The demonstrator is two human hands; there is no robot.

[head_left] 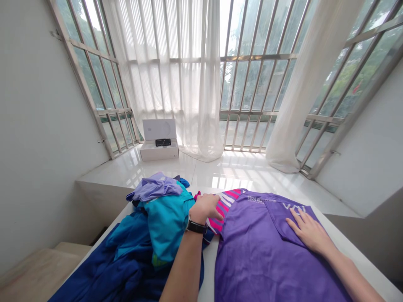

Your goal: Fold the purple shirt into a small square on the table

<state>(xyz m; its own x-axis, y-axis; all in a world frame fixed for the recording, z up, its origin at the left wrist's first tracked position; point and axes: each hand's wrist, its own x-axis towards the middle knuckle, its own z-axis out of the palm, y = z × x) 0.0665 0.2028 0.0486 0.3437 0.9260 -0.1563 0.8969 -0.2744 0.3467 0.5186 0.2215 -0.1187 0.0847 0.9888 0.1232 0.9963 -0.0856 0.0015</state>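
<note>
A purple T-shirt (252, 247) lies spread out on the white surface, with pink-and-white striped sleeve fabric (231, 200) at its left. My left hand (206, 206), wearing a black wristband, is closed on this striped sleeve; its fingertips are partly hidden. On the right, another purple portion of the shirt with white lettering (288, 206) is folded over the body. My right hand (310, 231) rests flat on that part, fingers stretched out. Left of my left arm lies a heap of clothes: a teal garment (168, 218), dark blue fabric (116, 264) and a lavender piece (157, 186) on top.
An open white box (159, 153) holding a black device (163, 142) stands on the tiled window ledge (201, 170). Behind it hang sheer white curtains (209, 105) before barred windows. A beige padded seat (34, 272) is at the lower left.
</note>
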